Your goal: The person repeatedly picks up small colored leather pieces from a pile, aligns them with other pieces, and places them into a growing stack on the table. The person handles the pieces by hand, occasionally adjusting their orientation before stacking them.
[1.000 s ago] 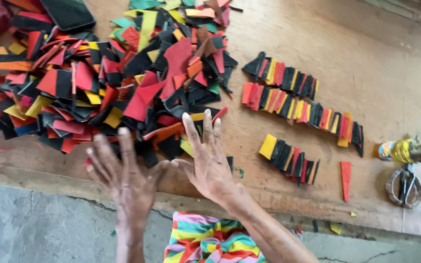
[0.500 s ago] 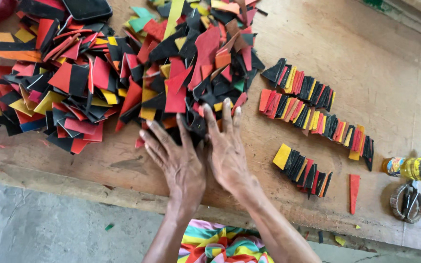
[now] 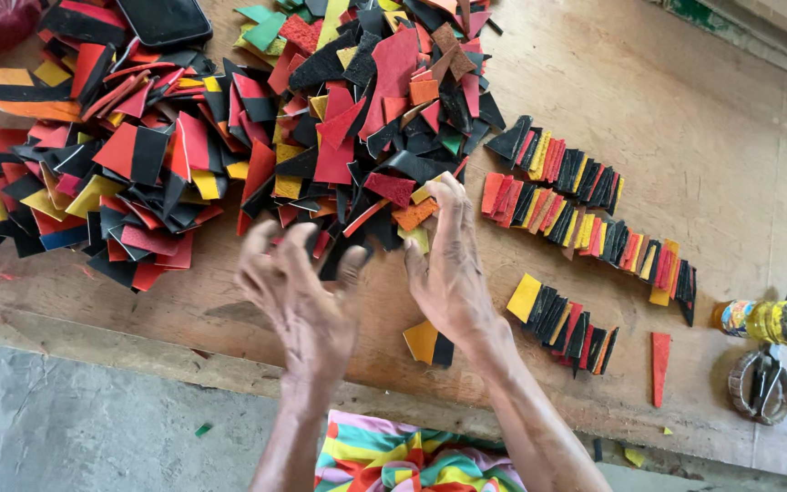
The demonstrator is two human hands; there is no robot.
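- Head view: your left hand hovers over the wooden desk at the near edge of the big heap of cut pieces. Its grip is spread and curled, clamped on nothing; the hand is blurred.
- Your right hand lies just beside it, fingertips on the edge of the heap, touching orange and yellow scraps. The fingers are loosely apart and bent; you cannot tell whether they pinch a piece.
- The heap is red, black, yellow and orange, with a few green bits at the far side. A dark flat phone lies on top at the far left.
- A yellow-and-black piece lies alone on the desk just under your right wrist.
- To the right, pieces stand in overlapping rows: a long row and a shorter row nearer you.
- A single red wedge lies beyond the short row; a small bottle of yellow liquid and a round metal item sit at the far right.
- Striped cloth shows below the desk edge.
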